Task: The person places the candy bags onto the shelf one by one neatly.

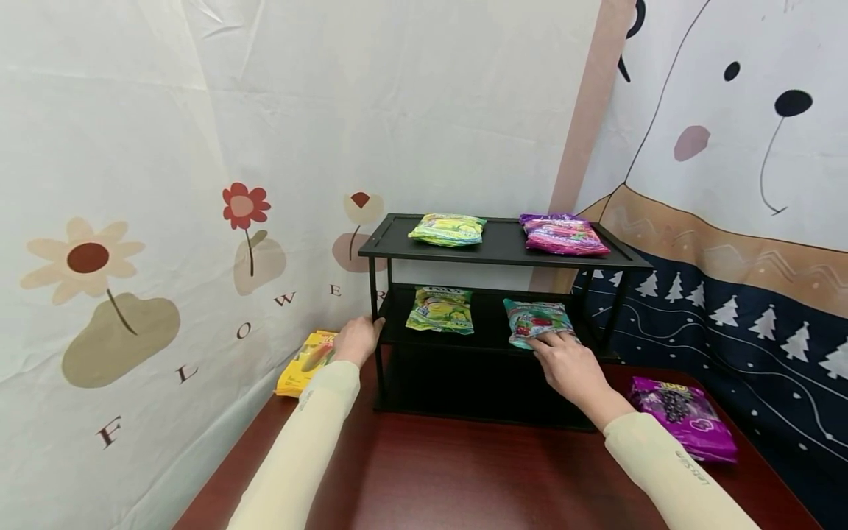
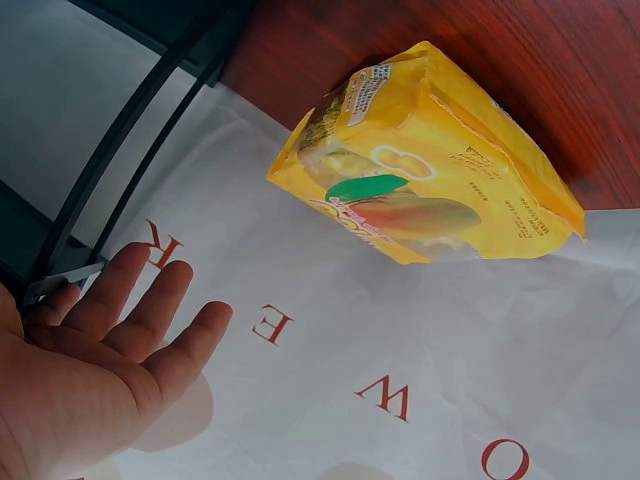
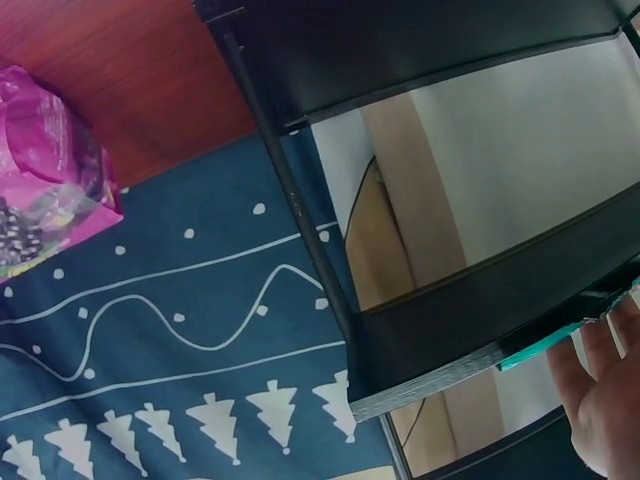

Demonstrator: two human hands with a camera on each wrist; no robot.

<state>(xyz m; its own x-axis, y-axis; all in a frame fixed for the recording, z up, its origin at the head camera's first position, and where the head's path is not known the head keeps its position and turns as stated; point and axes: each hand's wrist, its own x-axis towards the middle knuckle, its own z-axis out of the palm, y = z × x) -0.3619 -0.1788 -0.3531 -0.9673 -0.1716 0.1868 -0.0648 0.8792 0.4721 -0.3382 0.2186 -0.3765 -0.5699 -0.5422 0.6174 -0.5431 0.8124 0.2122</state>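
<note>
A black two-tier metal rack (image 1: 424, 255) stands on the table. My left hand (image 1: 358, 340) holds the middle shelf's left edge by the corner post; in the left wrist view its other fingers (image 2: 150, 325) stretch out loosely. My right hand (image 1: 571, 368) rests its fingers on the front of a teal candy bag (image 1: 538, 318) with red fruit, lying on the middle shelf's right side. In the right wrist view, only a sliver of that bag shows beyond the straight fingers (image 3: 600, 345). A green-yellow candy bag (image 1: 440, 310) lies left of it on the same shelf.
On the top shelf lie a lime-yellow bag (image 1: 449, 230) and a pink-purple bag (image 1: 564, 234). A yellow mango bag (image 2: 430, 170) sits left of the rack, against the printed wall cloth. A purple grape bag (image 1: 685, 418) lies to the right on the red-brown table (image 1: 457, 471).
</note>
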